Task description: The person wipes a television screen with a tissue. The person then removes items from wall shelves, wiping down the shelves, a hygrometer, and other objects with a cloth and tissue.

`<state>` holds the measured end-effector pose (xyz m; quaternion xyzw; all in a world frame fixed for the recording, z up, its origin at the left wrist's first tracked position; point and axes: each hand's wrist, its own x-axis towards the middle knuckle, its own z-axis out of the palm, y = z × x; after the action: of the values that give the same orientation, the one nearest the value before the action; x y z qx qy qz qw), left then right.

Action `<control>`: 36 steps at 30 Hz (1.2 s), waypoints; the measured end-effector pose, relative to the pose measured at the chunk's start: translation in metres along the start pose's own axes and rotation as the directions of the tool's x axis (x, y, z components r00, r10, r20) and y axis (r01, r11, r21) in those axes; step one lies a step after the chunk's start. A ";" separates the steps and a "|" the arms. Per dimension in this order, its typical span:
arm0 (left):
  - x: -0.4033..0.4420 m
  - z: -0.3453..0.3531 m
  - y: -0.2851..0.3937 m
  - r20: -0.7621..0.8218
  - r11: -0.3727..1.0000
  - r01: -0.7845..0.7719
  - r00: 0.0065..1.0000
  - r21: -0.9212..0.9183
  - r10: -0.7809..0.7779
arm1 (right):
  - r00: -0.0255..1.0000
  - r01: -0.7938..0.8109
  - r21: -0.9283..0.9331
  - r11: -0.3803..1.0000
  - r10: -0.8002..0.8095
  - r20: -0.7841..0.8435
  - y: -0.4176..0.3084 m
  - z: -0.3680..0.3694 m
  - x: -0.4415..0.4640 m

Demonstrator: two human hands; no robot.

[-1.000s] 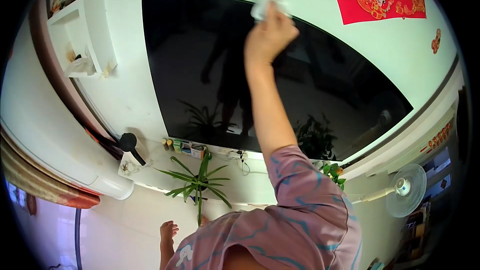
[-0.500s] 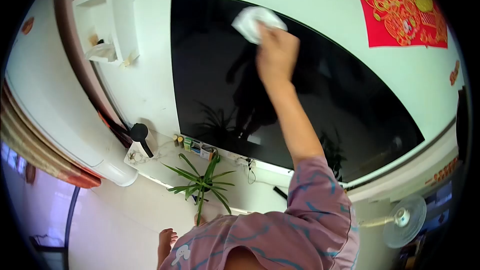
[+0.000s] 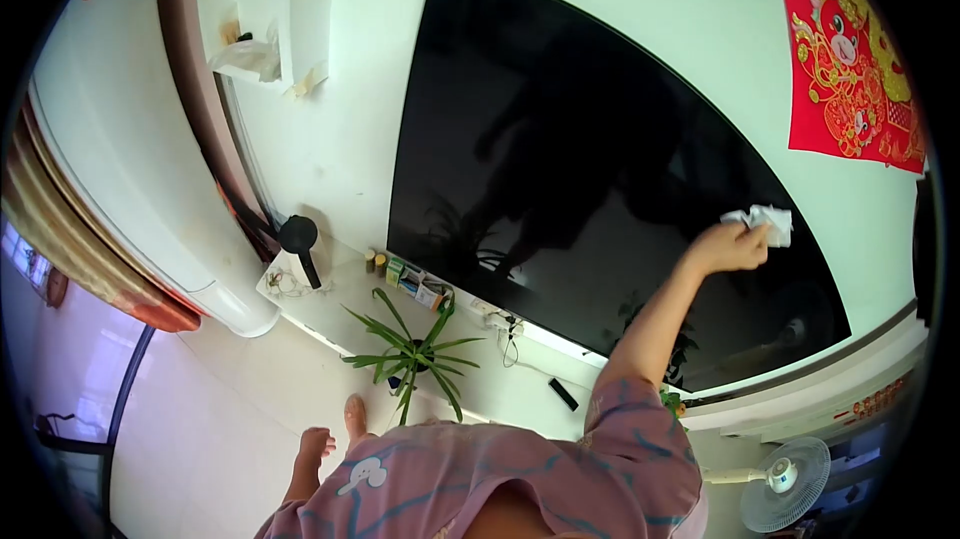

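A large black television hangs on the pale wall. Near its right end, my right hand is closed around a crumpled white tissue, which lies against the dark screen. My right arm reaches out across the lower part of the screen. Low on the left, my left hand hangs beside my body, its fingers loosely bent and holding nothing. Reflections of a person and a plant show in the screen.
Below the television, a white cabinet carries a potted plant, an electric kettle, small boxes and a remote control. A fan stands at lower right. A red decoration hangs at upper right.
My right hand has swept the tissue from the screen's top edge down and right to its right end. The view has shifted, and my left hand still hangs low.
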<state>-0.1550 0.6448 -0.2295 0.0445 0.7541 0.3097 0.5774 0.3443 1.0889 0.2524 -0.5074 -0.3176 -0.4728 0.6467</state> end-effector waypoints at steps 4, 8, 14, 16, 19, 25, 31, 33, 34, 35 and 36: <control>0.032 -0.023 0.024 0.021 0.998 -0.022 1.000 -0.063 0.023 | 0.991 0.136 0.153 0.979 -0.136 -0.013 -0.124 0.011 -0.020; 0.056 -0.049 0.027 -0.022 0.976 -0.156 0.988 -0.150 0.154 | 0.949 0.270 0.515 0.814 -0.316 0.002 -0.253 0.020 -0.051; 0.059 -0.095 -0.013 -0.114 0.971 -0.078 0.992 -0.227 0.053 | 0.798 0.441 0.610 0.658 -0.598 0.068 -0.350 0.024 -0.159; 0.055 -0.104 -0.032 -0.117 0.966 -0.035 0.993 -0.258 0.004 | 0.721 0.453 0.672 0.586 -0.684 0.111 -0.355 0.017 -0.200; 0.049 -0.117 -0.058 -0.128 0.956 0.097 0.982 -0.277 -0.137 | 0.608 0.409 0.725 0.554 -0.758 0.236 -0.339 -0.001 -0.272; 0.046 -0.133 -0.068 -0.137 0.948 0.102 0.979 -0.302 -0.150 | 0.124 0.230 0.780 0.582 -0.812 0.570 -0.295 -0.081 -0.377; 0.058 -0.146 -0.022 -0.117 0.976 -0.060 0.993 -0.207 0.036 | -0.691 -0.606 -0.788 -0.113 -0.416 0.591 -0.360 -0.160 -0.343; 0.059 -0.144 0.010 -0.111 0.976 -0.102 0.990 -0.191 0.081 | -0.643 -0.369 -0.860 -0.352 -0.571 0.510 -0.380 -0.173 -0.312; 0.055 -0.142 0.028 -0.118 0.968 -0.152 0.984 -0.201 0.130 | -0.619 -0.264 -0.878 -0.400 -0.627 0.472 -0.390 -0.182 -0.296; 0.051 -0.139 0.045 -0.126 0.956 -0.203 0.976 -0.210 0.180 | -0.586 -0.154 -0.886 -0.438 -0.681 0.439 -0.397 -0.187 -0.286; 0.048 -0.136 0.060 -0.127 0.957 -0.205 0.975 -0.205 0.181 | -0.584 -0.153 -0.884 -0.442 -0.681 0.442 -0.401 -0.190 -0.278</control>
<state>-0.3106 0.6566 -0.2202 0.0381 0.7376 0.4470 0.5047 -0.1411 0.9726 0.0934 0.1076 0.0884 -0.9473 -0.2886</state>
